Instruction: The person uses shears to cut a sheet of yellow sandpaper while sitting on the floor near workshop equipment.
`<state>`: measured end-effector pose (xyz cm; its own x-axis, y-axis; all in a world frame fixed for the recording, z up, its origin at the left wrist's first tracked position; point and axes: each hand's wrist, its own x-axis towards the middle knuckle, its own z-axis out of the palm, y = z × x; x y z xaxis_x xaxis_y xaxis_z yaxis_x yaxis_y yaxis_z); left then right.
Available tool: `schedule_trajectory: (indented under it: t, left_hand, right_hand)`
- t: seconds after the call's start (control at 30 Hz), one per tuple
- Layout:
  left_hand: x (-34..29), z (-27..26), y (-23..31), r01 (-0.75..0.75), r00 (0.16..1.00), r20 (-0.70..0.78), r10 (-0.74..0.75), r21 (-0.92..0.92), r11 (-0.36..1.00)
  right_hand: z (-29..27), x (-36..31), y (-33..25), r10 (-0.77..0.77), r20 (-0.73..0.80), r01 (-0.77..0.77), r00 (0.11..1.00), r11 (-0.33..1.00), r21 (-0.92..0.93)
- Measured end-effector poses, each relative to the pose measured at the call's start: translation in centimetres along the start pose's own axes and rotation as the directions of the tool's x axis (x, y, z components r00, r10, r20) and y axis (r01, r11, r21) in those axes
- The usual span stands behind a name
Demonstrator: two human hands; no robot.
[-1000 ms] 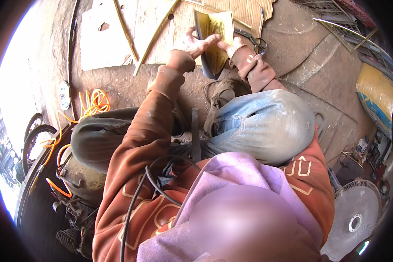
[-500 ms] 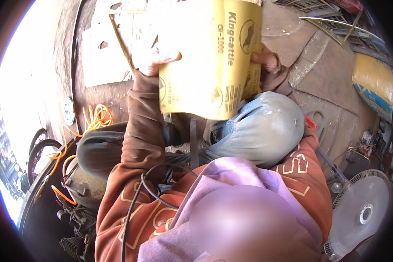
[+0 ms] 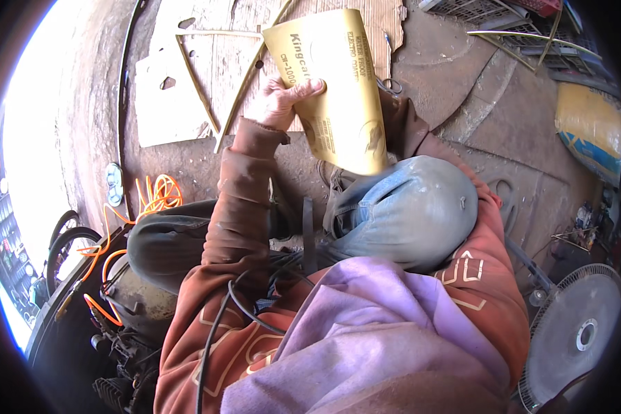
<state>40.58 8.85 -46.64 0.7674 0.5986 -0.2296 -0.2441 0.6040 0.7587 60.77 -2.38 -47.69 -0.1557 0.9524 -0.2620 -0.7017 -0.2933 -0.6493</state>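
At its left edge, a curled yellow paper sheet (image 3: 339,96) is held by the left hand (image 3: 277,102); long axis roughly fore-aft; right hand hidden, grip can't be told.

Yellow sheet (image 3: 345,103), spread wide half a second earlier, now curled narrower; right grip, formerly at its 3 o'clock edge, hidden behind.

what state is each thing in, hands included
left hand, gripping the sheet, thumb on its front
right hand, hidden behind the sheet
sheet, held up, curved, printed face showing
cardboard, flat on the floor, with holes
scissors, mostly hidden, open or shut unclear
hose, loosely coiled
sack, bulging
fan, spinning or still unclear
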Motion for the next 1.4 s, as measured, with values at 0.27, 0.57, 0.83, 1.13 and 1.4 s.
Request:
schedule_trajectory:
  t: [0.27, 0.57, 0.83, 1.13, 1.4]
  left_hand:
    - [0.3, -0.6, -0.6, -0.079, 0.991, -0.085, 0.108, 0.292, 0.953]
    - [0.5, 0.8, -1.3, -0.21, 0.959, -0.14, 0.247, 0.231, 0.95]
    - [1.9, -0.8, -2.4, -0.407, 0.864, -0.132, 0.485, 0.384, 0.829]
    - [2.3, 0.6, -1.2, -0.41, 0.865, -0.075, 0.497, 0.465, 0.784]
    - [3.4, -0.6, -1.5, -0.378, 0.858, -0.011, 0.514, 0.665, 0.644]
  right_hand:
    - [0.8, 1.2, 0.9, -0.16, -0.051, 0.162, 0.986, 0.986, 0.038]
    - [1.2, 0.8, 2.4, -0.321, -0.262, 0.142, 0.91, 0.835, -0.531]
    - [0.0, 0.8, 3.8, -0.233, -0.116, 0.181, 0.965, 0.92, -0.347]
    - [-0.3, 0.4, 3.8, -0.129, -0.166, 0.089, 0.978, 0.969, -0.23]
    - [-0.4, 0.7, 4.7, -0.095, -0.148, 0.078, 0.985, 0.99, -0.117]
